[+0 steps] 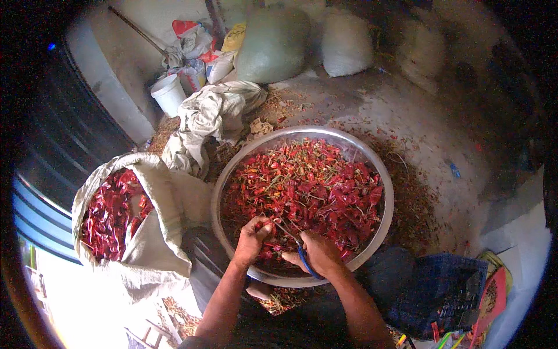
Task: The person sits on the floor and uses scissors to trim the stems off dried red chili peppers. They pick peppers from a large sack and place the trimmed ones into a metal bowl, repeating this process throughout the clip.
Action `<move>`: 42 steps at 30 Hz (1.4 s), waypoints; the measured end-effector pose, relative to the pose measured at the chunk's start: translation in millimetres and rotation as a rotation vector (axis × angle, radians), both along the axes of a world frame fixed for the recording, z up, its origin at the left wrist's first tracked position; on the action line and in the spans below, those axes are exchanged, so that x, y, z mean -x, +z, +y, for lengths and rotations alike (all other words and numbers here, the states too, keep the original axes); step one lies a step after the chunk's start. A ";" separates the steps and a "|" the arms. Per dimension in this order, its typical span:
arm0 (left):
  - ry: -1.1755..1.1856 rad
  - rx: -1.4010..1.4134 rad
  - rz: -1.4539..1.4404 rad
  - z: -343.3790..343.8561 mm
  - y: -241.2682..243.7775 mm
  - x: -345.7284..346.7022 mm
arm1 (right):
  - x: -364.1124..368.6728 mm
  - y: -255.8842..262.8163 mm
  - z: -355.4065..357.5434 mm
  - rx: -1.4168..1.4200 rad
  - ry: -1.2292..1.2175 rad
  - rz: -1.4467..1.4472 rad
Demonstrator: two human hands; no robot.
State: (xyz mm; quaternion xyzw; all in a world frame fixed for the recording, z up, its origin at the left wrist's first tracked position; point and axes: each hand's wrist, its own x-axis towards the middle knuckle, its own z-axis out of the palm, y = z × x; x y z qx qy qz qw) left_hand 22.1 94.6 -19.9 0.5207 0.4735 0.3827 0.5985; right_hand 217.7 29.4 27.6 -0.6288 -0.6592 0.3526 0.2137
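Observation:
A wide metal basin (389,187) sits in front of me, heaped with dried red chili peppers (314,183) and pale stems. Over its near side, my left hand (253,235) pinches a red chili pepper (267,223) between thumb and fingers. My right hand (321,254) grips scissors with blue handles (303,257). The scissor blades (285,227) are spread and point at the pepper in my left hand. To the left, a white woven sack (168,218) with a rolled-down mouth holds glossy red chili pods (111,213).
A crumpled white sack (213,109) lies beyond the basin, near a white bucket (168,94). Large filled sacks (274,48) stand along the back. Plant scraps (409,196) litter the floor right of the basin. A dark blue plastic crate (440,288) is at the lower right.

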 end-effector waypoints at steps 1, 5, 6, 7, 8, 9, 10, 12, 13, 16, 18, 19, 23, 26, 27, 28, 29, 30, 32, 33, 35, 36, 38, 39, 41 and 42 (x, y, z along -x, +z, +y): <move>-0.009 0.049 -0.020 -1.9 5.2 0.3 | 0.1 -0.7 -0.2 -0.012 0.013 -0.007; -0.019 -0.051 -0.003 -4.8 -6.7 7.0 | 5.0 4.0 -1.1 -0.090 0.094 -0.037; -0.030 -0.086 0.036 -5.2 -4.3 5.2 | 4.4 1.7 -2.0 -0.117 0.084 -0.060; -0.041 -0.120 0.075 -5.6 0.1 3.7 | 4.2 -3.2 -2.9 -0.144 0.074 -0.083; -0.052 -0.155 0.114 -6.1 5.4 2.2 | 3.6 -7.1 -3.9 -0.170 0.064 -0.106; -0.068 -0.132 0.113 -6.8 12.4 2.2 | 3.4 -9.5 -4.5 -0.184 0.048 -0.093; -0.083 -0.108 0.113 -7.6 19.9 2.2 | 2.8 -11.6 -5.1 -0.198 0.031 -0.080; -0.095 -0.113 0.122 -8.0 22.0 3.0 | 3.4 -14.1 -6.1 -0.214 0.011 -0.075; -0.090 -0.141 0.132 -7.4 19.2 3.6 | 4.6 -14.9 -6.4 -0.216 0.008 -0.082; -0.049 -0.202 0.167 -9.3 24.2 0.9 | 6.1 -13.8 -8.4 -0.318 0.024 -0.089; -0.026 -0.207 0.111 -9.3 25.8 -1.7 | 8.3 -16.8 -10.4 -0.303 0.026 0.094; -0.022 -0.195 0.043 -8.5 24.8 -3.0 | 11.1 -23.4 -13.1 -0.237 0.018 0.276; -0.012 -0.022 -0.377 -9.0 18.1 -9.3 | 8.8 -30.6 -18.2 0.066 0.075 0.703; -0.006 0.077 -0.646 -10.7 14.2 -18.9 | 8.0 -35.9 -17.4 0.139 0.136 0.882; -0.004 0.083 -0.675 -11.5 12.2 -21.1 | 7.6 -34.2 -18.3 0.202 0.158 0.970; -0.001 0.089 -0.704 -12.0 10.5 -23.3 | 6.8 -32.6 -18.9 0.266 0.176 1.055; 0.001 0.094 -0.733 -12.4 9.2 -25.7 | 6.8 -33.5 -20.2 0.325 0.199 1.160; -0.029 0.114 -0.770 -14.9 13.1 -28.9 | 6.5 -34.2 -21.9 0.383 0.219 1.263; -0.006 0.141 -0.805 -16.3 9.7 -36.6 | 8.7 -36.3 -24.8 0.356 0.212 1.343; 0.007 0.156 -0.825 -18.0 7.5 -38.9 | 8.8 -36.0 -25.9 0.344 0.208 1.381; 0.042 0.230 -0.746 -25.2 -14.8 -33.3 | -18.4 -28.5 -13.0 0.303 0.192 1.838; 0.087 0.244 -0.689 -30.7 -25.2 -25.2 | -31.2 -12.2 -5.2 0.059 0.076 1.869; 0.099 0.239 -0.615 -35.6 -45.2 -6.1 | -56.7 2.7 8.5 -0.262 -0.157 1.924; 0.107 0.275 -0.513 -31.2 -52.3 5.5 | -66.1 -0.7 13.5 -0.329 -0.253 1.950; 0.160 0.257 -0.491 -19.1 -23.6 -8.9 | -72.3 -1.5 16.3 -0.404 -0.437 1.930; 0.118 0.178 -0.331 -9.5 -15.6 -9.5 | -74.2 -2.0 17.0 -0.442 -0.528 1.917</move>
